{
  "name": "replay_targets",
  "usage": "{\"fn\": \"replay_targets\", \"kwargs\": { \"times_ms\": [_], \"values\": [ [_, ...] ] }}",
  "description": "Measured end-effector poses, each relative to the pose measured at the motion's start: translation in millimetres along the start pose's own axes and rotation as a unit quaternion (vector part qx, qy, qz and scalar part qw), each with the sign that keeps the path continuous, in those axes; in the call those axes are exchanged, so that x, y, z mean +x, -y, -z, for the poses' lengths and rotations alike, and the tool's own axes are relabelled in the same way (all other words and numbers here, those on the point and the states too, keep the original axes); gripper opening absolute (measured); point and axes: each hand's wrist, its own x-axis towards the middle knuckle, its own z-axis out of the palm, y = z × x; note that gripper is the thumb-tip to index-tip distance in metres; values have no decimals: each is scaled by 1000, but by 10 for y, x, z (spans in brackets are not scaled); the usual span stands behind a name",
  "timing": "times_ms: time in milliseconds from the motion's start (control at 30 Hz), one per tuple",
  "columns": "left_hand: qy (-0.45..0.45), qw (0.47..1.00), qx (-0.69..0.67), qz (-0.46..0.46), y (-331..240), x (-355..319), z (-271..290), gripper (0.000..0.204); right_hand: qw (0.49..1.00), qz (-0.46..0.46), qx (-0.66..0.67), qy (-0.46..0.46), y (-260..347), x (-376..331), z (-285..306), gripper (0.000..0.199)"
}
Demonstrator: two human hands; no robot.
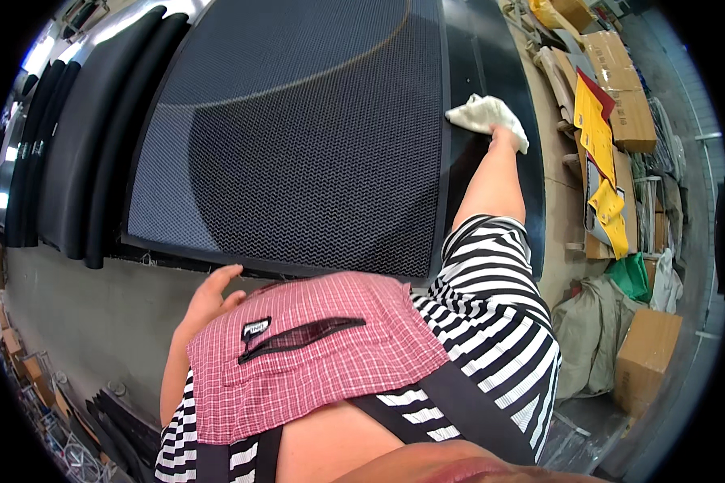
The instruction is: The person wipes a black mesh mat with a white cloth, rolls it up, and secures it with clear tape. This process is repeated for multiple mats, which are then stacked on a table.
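Note:
A large dark mat with a fine ridged texture lies flat on the black table. My right hand, arm stretched far forward, is on a white cloth over the smooth black strip beside the mat's right edge. The cloth partly covers the fingers. Down at the mat's near left corner, my left hand hangs by the table edge with its fingers extended and nothing in it. My checked red apron touches or nearly touches the near edge; I cannot tell which.
Several rolled black sheets lie left of the mat. To the right stand cardboard boxes, yellow pieces of sheet material, a green bag and a grey cover. Grey floor shows at the lower left.

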Motion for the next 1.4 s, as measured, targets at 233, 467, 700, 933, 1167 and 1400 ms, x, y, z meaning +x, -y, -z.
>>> {"fn": "replay_targets", "kwargs": {
  "times_ms": [233,467,700,933,1167,1400],
  "values": [
    [-115,990,-82,19,-165,-75,166,48,935,288,188,81,502,-1213,931,24],
    [-121,986,47,-105,-3,405,447,35,796,494,-332,105,-75,-2590,2131,16],
    [-61,974,109,-187,-53,919,521,30,797,479,-293,222,-857,-3238,2587,16],
    [-229,942,184,-164,285,920,415,17,823,498,-210,177,-1467,-3690,2126,19],
    [-293,934,172,-111,630,650,399,18,704,597,-71,377,-1355,-4542,845,20],
    [-344,933,95,-52,669,282,28,19,598,623,-100,495,-1218,-5066,-195,15]
  ]
}}
